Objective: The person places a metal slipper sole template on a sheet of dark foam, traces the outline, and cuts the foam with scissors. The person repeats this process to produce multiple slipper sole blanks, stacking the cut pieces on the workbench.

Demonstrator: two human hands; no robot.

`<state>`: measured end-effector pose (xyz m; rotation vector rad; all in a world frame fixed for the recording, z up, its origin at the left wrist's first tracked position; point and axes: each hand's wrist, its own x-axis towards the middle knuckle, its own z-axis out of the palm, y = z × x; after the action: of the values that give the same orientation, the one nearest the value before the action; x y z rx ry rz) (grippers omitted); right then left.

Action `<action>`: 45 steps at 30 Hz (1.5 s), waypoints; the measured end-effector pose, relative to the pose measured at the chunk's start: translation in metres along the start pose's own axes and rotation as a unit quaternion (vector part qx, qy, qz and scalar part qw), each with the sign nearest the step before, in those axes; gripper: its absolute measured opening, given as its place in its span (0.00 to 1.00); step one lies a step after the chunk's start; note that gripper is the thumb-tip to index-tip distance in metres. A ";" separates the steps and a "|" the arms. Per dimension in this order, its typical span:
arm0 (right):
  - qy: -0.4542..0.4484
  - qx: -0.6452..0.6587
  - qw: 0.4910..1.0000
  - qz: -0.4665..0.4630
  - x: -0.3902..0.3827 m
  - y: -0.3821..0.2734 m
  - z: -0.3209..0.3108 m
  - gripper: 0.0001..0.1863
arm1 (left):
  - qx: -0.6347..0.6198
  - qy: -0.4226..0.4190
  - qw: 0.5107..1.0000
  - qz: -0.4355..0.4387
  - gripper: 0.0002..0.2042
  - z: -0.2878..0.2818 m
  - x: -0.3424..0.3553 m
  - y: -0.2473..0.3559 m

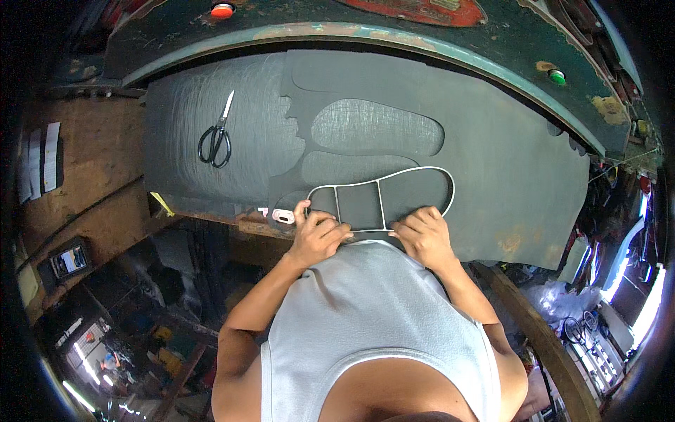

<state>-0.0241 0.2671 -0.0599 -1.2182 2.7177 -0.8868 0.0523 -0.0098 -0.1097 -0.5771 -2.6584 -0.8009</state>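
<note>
A sole-shaped metal cutting die [381, 205], an outline with two crossbars, lies at the near edge of a dark grey sheet [506, 162]. My left hand [320, 235] grips its left end and near edge with curled fingers. On the near edge, right of the second crossbar, my right hand [424, 238] pinches the rim. Just beyond the die is a sole-shaped cut-out [377, 126] in the sheet, showing a scratched surface beneath. A second, similar outline is partly covered by the die's far edge.
Black-handled scissors [219, 137] lie on the scratched board [256, 105] at left. A small pink-and-white object [283, 216] sits near the front edge. Across the back runs a green machine beam [337, 30] with a red button [223, 10] and a green button [557, 77].
</note>
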 end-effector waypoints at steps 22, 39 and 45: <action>0.190 0.097 0.936 0.281 0.081 0.130 0.013 0.12 | -0.159 0.186 0.897 -0.367 0.27 0.001 0.177 -0.186; 0.079 0.055 0.969 0.227 0.002 0.059 -0.001 0.09 | -0.372 0.106 0.886 -0.257 0.21 -0.071 0.124 -0.112; 0.090 0.054 0.988 0.111 0.081 0.049 -0.042 0.18 | -0.449 0.134 0.823 -0.320 0.24 -0.079 0.146 -0.124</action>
<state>-0.1240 0.2571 -0.0344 -0.8331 2.8232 -1.1461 -0.1188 -0.1081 -0.0459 0.3022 -2.0496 -2.1715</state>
